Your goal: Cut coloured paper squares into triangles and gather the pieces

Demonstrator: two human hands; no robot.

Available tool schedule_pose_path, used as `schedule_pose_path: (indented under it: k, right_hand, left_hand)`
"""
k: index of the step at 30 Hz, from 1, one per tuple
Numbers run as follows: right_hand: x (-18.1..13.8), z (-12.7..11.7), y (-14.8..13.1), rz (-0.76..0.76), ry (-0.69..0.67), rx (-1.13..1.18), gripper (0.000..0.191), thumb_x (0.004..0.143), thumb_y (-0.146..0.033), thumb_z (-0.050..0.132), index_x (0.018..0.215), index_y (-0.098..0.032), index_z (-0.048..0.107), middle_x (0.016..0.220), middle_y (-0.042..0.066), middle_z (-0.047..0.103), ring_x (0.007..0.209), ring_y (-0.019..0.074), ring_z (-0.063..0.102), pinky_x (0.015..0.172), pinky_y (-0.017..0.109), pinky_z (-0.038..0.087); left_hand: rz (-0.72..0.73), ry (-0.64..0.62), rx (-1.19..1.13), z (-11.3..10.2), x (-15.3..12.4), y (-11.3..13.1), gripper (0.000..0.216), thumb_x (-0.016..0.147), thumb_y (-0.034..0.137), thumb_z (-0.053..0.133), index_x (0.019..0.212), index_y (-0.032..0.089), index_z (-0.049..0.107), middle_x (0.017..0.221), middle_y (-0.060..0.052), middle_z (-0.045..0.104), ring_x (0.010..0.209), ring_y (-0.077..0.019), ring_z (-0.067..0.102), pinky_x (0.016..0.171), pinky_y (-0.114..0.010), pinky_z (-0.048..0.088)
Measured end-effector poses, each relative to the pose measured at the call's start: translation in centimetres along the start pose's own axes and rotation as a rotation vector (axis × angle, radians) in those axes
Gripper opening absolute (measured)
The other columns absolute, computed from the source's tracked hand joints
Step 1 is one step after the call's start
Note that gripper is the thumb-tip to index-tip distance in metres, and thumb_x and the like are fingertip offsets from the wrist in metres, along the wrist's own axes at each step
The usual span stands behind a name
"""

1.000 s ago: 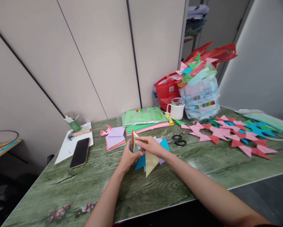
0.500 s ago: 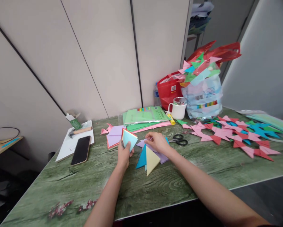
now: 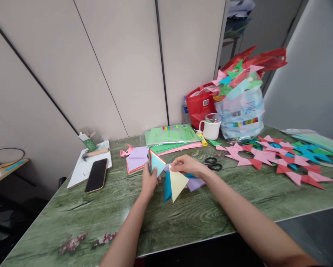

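Observation:
My left hand is closed on a small stack of folded paper triangles, light blue on the face with a red edge, held upright over the green table. Just to its right, my right hand pinches the top corner of a pale yellow folded triangle and lifts it off the table. A blue triangle lies under the yellow one, and a purple sheet lies beneath my right wrist.
A purple and pink paper stack, green paper packs, scissors, a white mug, a red bag and a plastic bag of folded shapes. Folded paper stars spread right. A phone and hammer lie left.
My right hand left the stack in my left hand, reached down to the loose triangles and picked up the yellow one by its corner. The stack turned its blue face toward me.

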State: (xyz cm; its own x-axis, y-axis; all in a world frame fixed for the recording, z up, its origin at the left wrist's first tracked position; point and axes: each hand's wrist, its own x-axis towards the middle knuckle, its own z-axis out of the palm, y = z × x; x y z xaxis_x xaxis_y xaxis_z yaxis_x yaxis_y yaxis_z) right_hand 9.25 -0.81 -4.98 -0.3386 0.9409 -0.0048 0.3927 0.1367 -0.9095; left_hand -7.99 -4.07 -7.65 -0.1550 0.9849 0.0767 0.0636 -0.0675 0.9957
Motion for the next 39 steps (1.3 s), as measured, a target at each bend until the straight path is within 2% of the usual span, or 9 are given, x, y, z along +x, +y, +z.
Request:
schedule_pose_path:
  k: [4,9,18,20,22,26,30,34,39]
  right_hand:
    - [0.4,0.5,-0.1,-0.097,0.203,0.062,0.015,0.068,-0.026,0.062,0.077,-0.014,0.061,0.061,0.002,0.065,0.051,0.0121,0.058,0.046,0.021,0.043]
    - [0.5,1.6,-0.1,-0.176,0.378,0.042,0.011,0.063,-0.02,0.061,0.074,-0.017,0.06,0.06,0.0,0.063,0.055,0.0144,0.059,0.057,0.025,0.046]
    - [0.7,1.8,0.1,-0.195,0.444,0.112,0.009,0.068,-0.024,0.059,0.072,-0.016,0.058,0.067,0.005,0.066,0.065,0.0196,0.064,0.063,0.031,0.05]
    - [0.8,2.0,0.0,-0.216,0.391,0.156,0.015,0.076,-0.031,0.055,0.076,-0.016,0.058,0.073,0.006,0.068,0.068,0.019,0.066,0.063,0.03,0.052]
    - [0.7,2.3,-0.2,-0.232,0.319,0.194,0.021,0.083,-0.032,0.045,0.084,-0.016,0.058,0.078,0.007,0.07,0.068,0.0172,0.067,0.061,0.029,0.054]
    - [0.6,2.6,-0.4,-0.236,0.237,0.189,0.02,0.086,-0.022,0.039,0.096,-0.016,0.056,0.083,0.006,0.07,0.068,0.0144,0.068,0.059,0.027,0.055]
    - [0.5,1.5,0.4,-0.167,0.325,0.03,0.012,0.076,-0.02,0.055,0.088,-0.018,0.058,0.083,0.005,0.068,0.076,0.0178,0.065,0.065,0.029,0.05]
    - [0.3,0.3,1.3,-0.039,0.415,-0.158,0.022,0.064,-0.02,0.068,0.084,-0.019,0.058,0.075,0.005,0.065,0.083,0.0239,0.061,0.07,0.032,0.042]
    - [0.5,0.7,1.7,0.009,0.339,-0.222,0.03,0.056,-0.013,0.071,0.083,-0.02,0.059,0.052,-0.004,0.059,0.061,0.0187,0.06,0.06,0.026,0.038]
  left_hand:
    - [0.046,-0.096,0.002,0.6,-0.3,0.2,0.034,0.076,0.029,0.058,0.106,0.019,0.047,0.054,0.006,0.053,0.036,-0.0083,0.044,0.035,-0.018,0.031]
    - [0.111,-0.18,0.02,1.1,-0.6,0.7,0.036,0.075,0.035,0.059,0.107,0.02,0.051,0.094,-0.004,0.062,0.08,-0.0169,0.059,0.065,-0.025,0.046]
    - [0.16,-0.335,0.049,1.3,-1.4,1.5,0.071,0.051,0.02,0.079,0.115,0.02,0.049,0.113,-0.005,0.058,0.108,-0.0236,0.05,0.094,-0.034,0.037]
    - [0.145,-0.314,0.036,1.3,-1.4,1.3,0.066,0.054,0.02,0.077,0.115,0.02,0.05,0.109,-0.004,0.06,0.102,-0.0222,0.054,0.089,-0.033,0.041]
    - [0.099,-0.282,0.02,1.4,-1.3,1.0,0.058,0.062,0.023,0.071,0.116,0.021,0.049,0.09,-0.002,0.063,0.078,-0.0186,0.06,0.071,-0.031,0.048]
    - [-0.001,-0.154,-0.026,1.3,-0.7,0.2,0.046,0.075,0.03,0.059,0.118,0.023,0.045,0.066,0.004,0.057,0.045,-0.0101,0.05,0.042,-0.022,0.041]
    - [-0.038,0.047,-0.062,0.5,0.1,-0.3,0.031,0.084,0.034,0.052,0.11,0.018,0.049,0.074,0.001,0.057,0.051,-0.0089,0.053,0.043,-0.021,0.042]
    - [-0.034,0.142,-0.072,-0.4,0.6,-0.3,0.026,0.087,0.031,0.05,0.106,0.013,0.054,0.092,-0.005,0.06,0.069,-0.0118,0.058,0.058,-0.028,0.051]
    - [0.003,0.163,-0.068,-0.2,0.5,-0.3,0.021,0.087,0.028,0.048,0.103,0.014,0.049,0.057,0.006,0.053,0.036,-0.0057,0.044,0.034,-0.017,0.034]
